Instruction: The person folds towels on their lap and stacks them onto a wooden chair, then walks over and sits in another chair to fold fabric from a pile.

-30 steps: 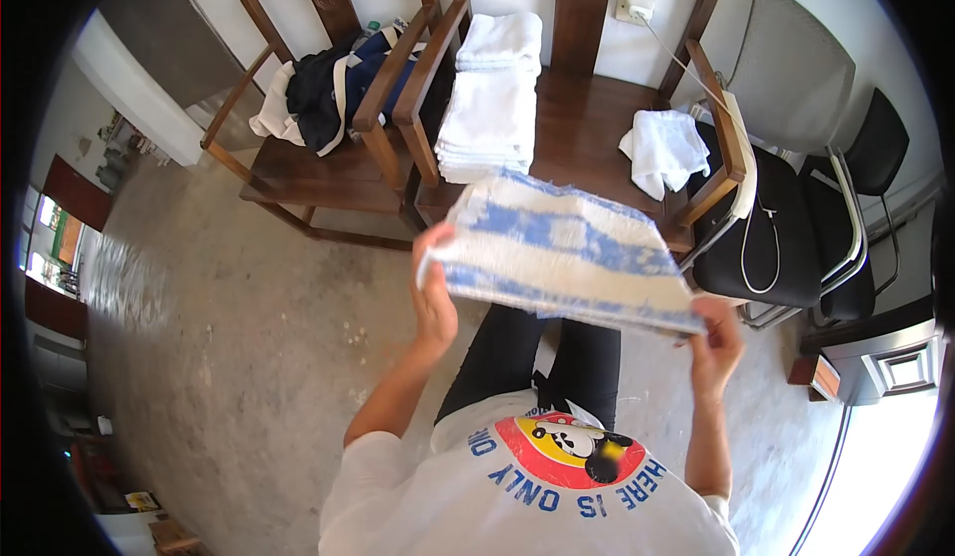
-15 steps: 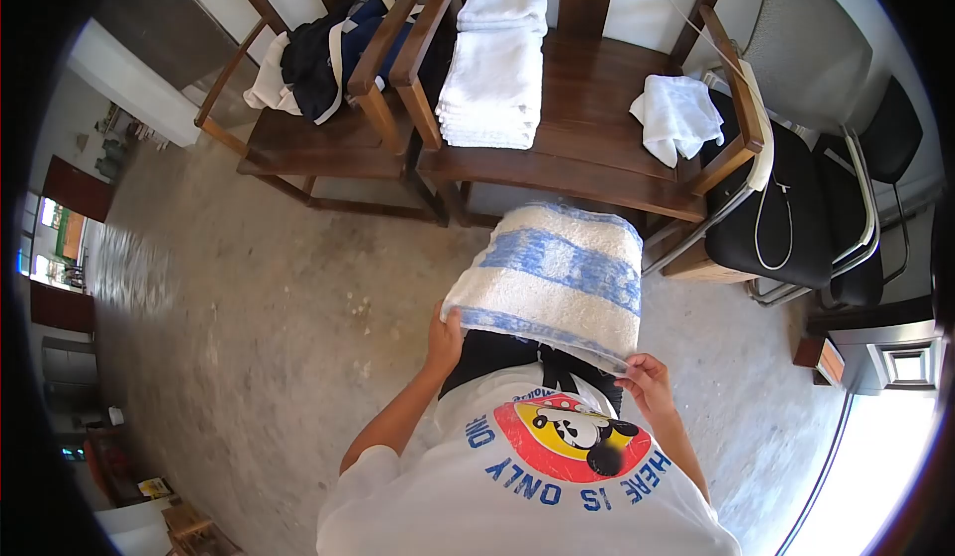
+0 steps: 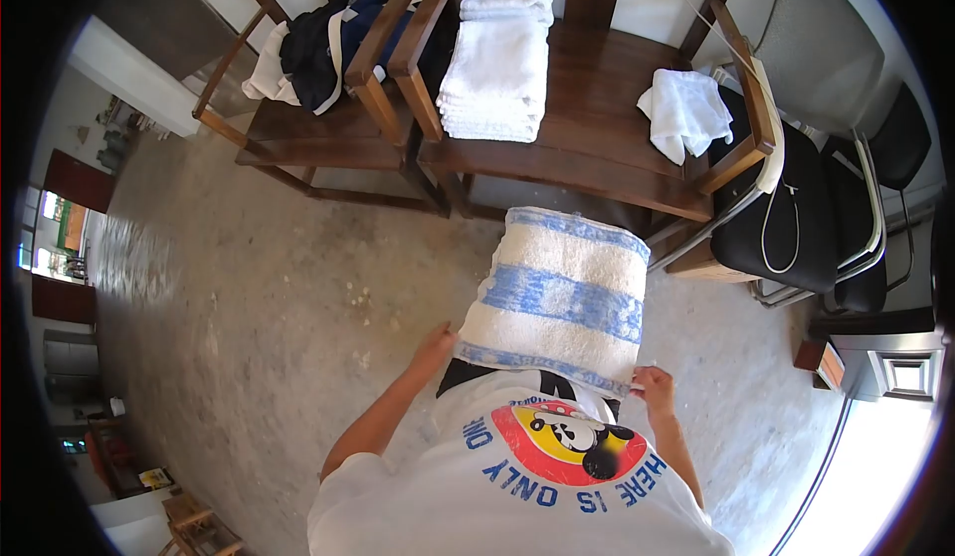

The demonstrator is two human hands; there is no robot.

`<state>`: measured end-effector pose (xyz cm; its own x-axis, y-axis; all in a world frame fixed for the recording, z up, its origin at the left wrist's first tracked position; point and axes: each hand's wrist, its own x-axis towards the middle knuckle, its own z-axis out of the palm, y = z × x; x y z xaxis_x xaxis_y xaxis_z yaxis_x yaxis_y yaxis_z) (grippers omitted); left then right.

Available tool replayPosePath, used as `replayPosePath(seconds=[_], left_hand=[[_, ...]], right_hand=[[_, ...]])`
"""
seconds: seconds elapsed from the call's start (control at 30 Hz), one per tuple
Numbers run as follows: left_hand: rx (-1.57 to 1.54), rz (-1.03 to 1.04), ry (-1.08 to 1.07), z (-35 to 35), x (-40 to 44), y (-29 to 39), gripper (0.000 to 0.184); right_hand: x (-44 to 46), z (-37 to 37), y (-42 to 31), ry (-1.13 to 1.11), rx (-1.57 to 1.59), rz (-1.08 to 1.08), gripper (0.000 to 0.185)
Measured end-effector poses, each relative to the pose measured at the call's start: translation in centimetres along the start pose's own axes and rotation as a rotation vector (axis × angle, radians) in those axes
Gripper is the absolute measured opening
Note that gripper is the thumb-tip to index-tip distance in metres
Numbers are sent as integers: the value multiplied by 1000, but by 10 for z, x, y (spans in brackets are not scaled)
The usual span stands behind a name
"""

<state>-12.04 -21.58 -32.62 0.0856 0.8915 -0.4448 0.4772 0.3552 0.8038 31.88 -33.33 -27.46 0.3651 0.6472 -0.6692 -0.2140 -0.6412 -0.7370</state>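
A white towel with blue bands (image 3: 557, 297) is spread across my lap, its far edge hanging toward the bench. My left hand (image 3: 436, 345) pinches the towel's near left corner. At the near right corner, my right hand (image 3: 652, 389) has its fingers closed on the edge. Beyond the towel, a stack of folded white towels (image 3: 494, 79) lies on the wooden bench (image 3: 597, 89). A crumpled white cloth (image 3: 688, 113) sits at the bench's right end.
Dark clothes (image 3: 316, 59) lie on a wooden armchair (image 3: 298, 143) at the upper left. Black chairs with metal frames (image 3: 776, 223) stand to the right, a white cable (image 3: 781, 248) draped over one. Concrete floor (image 3: 249, 307) stretches out to the left.
The towel now lies flatter and longer, with its far blue edge showing fully. My hands have moved slightly toward my body, still at the near corners.
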Motion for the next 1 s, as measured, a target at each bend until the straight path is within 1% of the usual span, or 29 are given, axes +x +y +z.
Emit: replayPosePath(seconds=[0.03, 0.07, 0.13, 0.2, 0.27, 0.3, 0.37, 0.4, 0.5, 0.57, 0.6, 0.67, 0.8, 0.9, 1.0], left_hand=[[-56, -79, 18, -9, 16, 12, 50], [-111, -159, 35, -16, 33, 25, 52], [-142, -65, -85, -24, 75, 56, 55], [-395, -90, -145, -16, 97, 113, 53], [-604, -211, -324, -3, 124, 145, 48], [-653, -200, -342, 3, 136, 150, 45], [-745, -179, -378, 9, 158, 150, 39], [-771, -164, -399, 6, 159, 153, 35], [-852, -123, -465, 1, 157, 165, 26], [-913, -104, -501, -1, 146, 180, 21], [-945, -100, -471, -1, 148, 180, 21], [-1009, -89, -417, 1, 156, 180, 20], [-983, 107, -270, -13, 146, 192, 19], [-948, 304, -203, -28, 122, 216, 18], [-843, 437, -151, -44, 93, 255, 16]], right_hand=[[9, -1, -8, 53, -1, -31, 19], [18, -1, -17, 42, 8, -65, 22], [42, 6, -46, 23, 24, -133, 28], [61, 24, -79, -106, 109, -126, 34], [85, 42, -105, -223, 219, -59, 33], [96, 49, -114, -284, 273, -27, 33], [113, 55, -124, -308, 270, -62, 33], [115, 59, -131, -318, 269, -79, 33], [108, 67, -144, -379, 438, -104, 31], [117, 66, -143, -342, 487, -73, 27], [118, 66, -144, -321, 511, -55, 25], [117, 63, -148, -311, 551, -178, 19], [92, 52, -167, -273, 544, -430, 8], [55, 42, -190, -210, 460, -572, 8], [26, 32, -217, -187, 355, -811, 7]])
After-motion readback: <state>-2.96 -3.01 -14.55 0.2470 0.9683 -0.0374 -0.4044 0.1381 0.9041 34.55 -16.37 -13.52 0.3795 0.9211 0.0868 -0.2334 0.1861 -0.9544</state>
